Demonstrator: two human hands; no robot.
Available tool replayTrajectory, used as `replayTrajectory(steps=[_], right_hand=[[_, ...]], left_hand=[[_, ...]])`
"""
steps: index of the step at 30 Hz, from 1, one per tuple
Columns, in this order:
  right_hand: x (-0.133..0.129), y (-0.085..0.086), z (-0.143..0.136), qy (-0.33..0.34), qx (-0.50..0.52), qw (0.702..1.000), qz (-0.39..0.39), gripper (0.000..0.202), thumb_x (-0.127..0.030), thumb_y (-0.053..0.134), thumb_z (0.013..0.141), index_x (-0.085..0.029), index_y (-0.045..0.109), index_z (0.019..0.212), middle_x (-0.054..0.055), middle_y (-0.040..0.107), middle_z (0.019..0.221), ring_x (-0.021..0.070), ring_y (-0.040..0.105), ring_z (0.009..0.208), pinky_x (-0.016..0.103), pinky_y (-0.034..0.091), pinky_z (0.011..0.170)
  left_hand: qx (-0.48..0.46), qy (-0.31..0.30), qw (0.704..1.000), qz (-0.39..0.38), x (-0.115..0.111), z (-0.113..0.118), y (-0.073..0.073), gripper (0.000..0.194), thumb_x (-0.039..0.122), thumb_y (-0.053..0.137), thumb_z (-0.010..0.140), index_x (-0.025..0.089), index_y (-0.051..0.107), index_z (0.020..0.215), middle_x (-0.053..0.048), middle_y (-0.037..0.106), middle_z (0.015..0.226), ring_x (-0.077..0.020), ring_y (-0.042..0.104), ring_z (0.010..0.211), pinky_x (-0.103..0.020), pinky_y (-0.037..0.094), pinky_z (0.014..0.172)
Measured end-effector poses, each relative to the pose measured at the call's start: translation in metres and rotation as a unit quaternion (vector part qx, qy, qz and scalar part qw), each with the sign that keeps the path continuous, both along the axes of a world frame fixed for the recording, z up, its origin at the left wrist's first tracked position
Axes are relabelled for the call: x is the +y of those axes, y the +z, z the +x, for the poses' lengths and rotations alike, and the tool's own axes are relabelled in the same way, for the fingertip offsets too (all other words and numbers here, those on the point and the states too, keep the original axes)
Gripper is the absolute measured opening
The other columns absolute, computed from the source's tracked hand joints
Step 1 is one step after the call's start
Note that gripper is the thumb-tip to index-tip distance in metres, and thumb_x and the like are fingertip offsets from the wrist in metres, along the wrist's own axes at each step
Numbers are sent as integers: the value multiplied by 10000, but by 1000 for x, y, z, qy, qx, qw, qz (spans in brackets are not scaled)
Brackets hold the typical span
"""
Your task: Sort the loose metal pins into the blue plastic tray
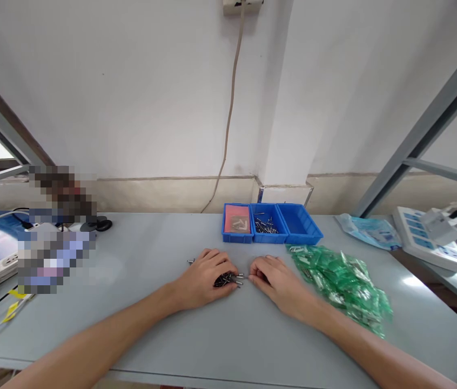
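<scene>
My left hand (208, 276) rests on the table, its fingers curled around a bunch of small dark and silver metal screws (225, 279). Several silver ends stick out past the thumb toward the right. Another screw (190, 262) shows just behind the same hand. Facing it, my right hand (271, 278) has thumb and forefinger pinched at the tips of the bunch, on what looks like the thin end of one screw. Behind the hands, the middle blue bin (269, 239) contains loose screws (267, 224).
A blue bin (238, 238) with a pink card and a small bag adjoins the middle one; the right bin (299, 220) shows a bare bottom. Green plastic bags (342, 283) lie right of my right arm. A power strip (429, 237) and blue packet (368, 231) sit farther right.
</scene>
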State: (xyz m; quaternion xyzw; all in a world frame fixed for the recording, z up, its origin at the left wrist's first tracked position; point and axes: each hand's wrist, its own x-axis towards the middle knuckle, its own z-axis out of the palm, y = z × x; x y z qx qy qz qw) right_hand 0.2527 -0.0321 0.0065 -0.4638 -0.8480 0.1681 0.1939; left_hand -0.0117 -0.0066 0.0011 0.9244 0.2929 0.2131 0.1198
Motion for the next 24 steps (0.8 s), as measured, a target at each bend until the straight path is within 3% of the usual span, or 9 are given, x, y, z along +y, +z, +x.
replayTrajectory(steps=[19,24], right_hand=[[2,-1,3,-63,-5,998,14,130,-212,553,1057,-242,557,930,10,689,921,236,616,879,383,389,842],[2,-2,1,-42,7,999,18,141,-172,530,1059,-236,556,936,7,687,976,218,625,904,374,392,855]], left_hand=[[3,-1,1000,-12,-1,0,-1,131,347,658,1036,244,671,1116,-29,672,1096,-222,588,1044,-374,398,985],[5,4,1000,-13,-1,1,0,161,345,658,1036,256,670,1169,-30,663,1104,-225,585,1044,-370,400,986]])
